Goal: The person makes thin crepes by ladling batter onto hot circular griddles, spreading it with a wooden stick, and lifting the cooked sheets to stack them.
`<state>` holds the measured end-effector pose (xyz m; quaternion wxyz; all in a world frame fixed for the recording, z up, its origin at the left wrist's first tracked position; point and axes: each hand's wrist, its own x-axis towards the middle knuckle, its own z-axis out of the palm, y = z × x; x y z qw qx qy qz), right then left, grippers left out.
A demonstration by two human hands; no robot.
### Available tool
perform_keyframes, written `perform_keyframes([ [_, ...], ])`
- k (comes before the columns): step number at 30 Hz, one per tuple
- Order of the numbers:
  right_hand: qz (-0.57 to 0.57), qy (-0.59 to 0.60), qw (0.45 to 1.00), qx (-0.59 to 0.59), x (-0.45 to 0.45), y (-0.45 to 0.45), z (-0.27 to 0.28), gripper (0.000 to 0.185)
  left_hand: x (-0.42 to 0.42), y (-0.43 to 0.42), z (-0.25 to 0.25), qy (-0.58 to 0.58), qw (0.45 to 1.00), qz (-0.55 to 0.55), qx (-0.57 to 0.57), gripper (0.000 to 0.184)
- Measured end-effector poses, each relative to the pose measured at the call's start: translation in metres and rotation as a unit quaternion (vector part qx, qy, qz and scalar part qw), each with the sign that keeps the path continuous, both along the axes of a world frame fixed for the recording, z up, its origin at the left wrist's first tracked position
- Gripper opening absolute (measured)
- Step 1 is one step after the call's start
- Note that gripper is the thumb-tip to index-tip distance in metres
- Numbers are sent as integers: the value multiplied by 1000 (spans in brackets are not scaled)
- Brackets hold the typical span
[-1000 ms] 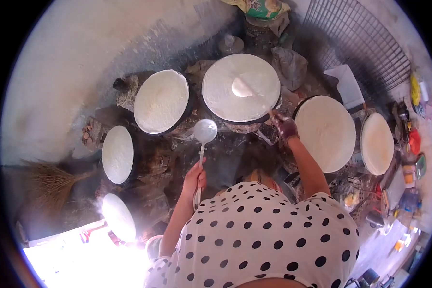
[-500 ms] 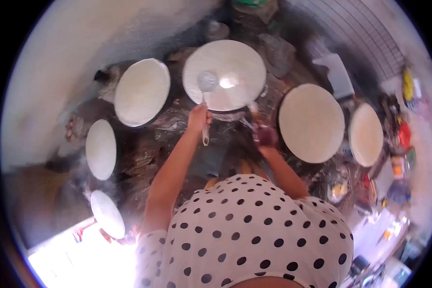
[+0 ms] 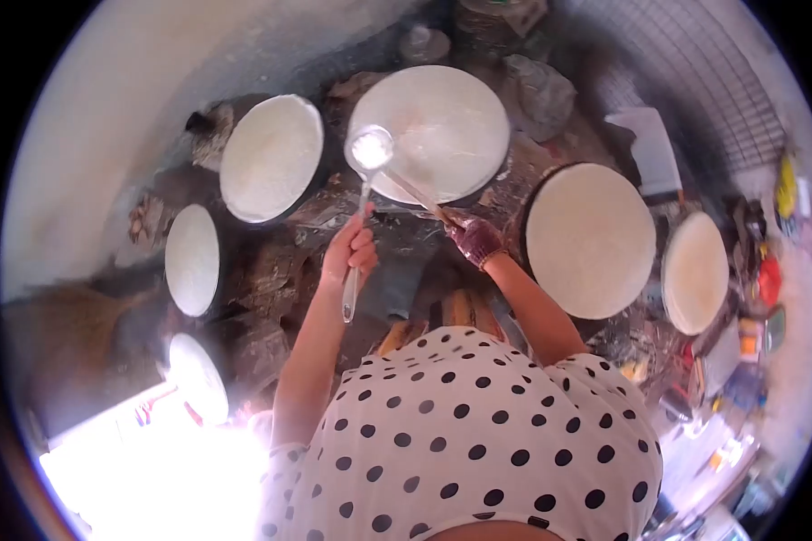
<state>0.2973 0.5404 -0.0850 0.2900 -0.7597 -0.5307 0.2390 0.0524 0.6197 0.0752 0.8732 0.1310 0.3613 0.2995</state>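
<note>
My left hand [image 3: 352, 248] is wrapped round the handle of a ladle [image 3: 372, 149], whose shiny round bowl is over the left edge of the middle round pan [image 3: 429, 135]. That pan bears a thin, pale layer of batter. In a dark purple glove, my right hand [image 3: 476, 240] is closed on a thin stick-like tool [image 3: 424, 198]. The tool's far end reaches the pan's near left edge, close to the ladle. Whether it touches the ladle, I cannot tell.
More round pans with pale layers stand on both sides: a left one [image 3: 272, 160], a far-left one [image 3: 192, 260], a right one [image 3: 591, 241] and a far-right one [image 3: 696, 273]. A white board [image 3: 650, 149] stands behind the right ones. Bright light enters at lower left.
The ladle has moved from over the pan's surface to its left edge. My right hand has moved left and its tool now points toward the ladle. The view has shifted slightly.
</note>
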Motion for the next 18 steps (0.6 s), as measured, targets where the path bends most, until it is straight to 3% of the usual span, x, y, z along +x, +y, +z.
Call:
perform_keyframes([
  [1, 65, 27, 996, 55, -3, 3, 4, 37, -5, -4, -2, -15, 1000, 5, -15, 33],
  [4, -48, -147, 983, -101, 18, 12, 33, 41, -36, -24, -14, -29, 997, 36, -58, 32],
  [6, -56, -242, 969, -16, 16, 2, -28, 36, -61, -39, -13, 9, 997, 59, -48, 33],
  [7, 7, -194, 980, -39, -3, -5, 10, 36, -74, -47, -21, -10, 994, 75, -76, 31],
  [9, 207, -213, 948, 117, -21, -28, 22, 43, -105, -61, -32, -37, 988, 105, -104, 29],
  [10, 251, -212, 935, 135, -24, -40, 23, 42, -120, -65, -36, -103, 974, 141, -146, 30],
  [14, 175, -156, 971, 41, -50, -77, 17, 40, -185, -75, -42, -272, 894, 286, -213, 30],
  [16, 124, -116, 985, 28, -74, -82, 17, 38, -219, -81, -32, -290, 876, 334, -192, 33],
  [18, 94, -69, 992, 44, -96, -63, 16, 37, -235, -96, -8, -34, 950, 310, 16, 38],
])
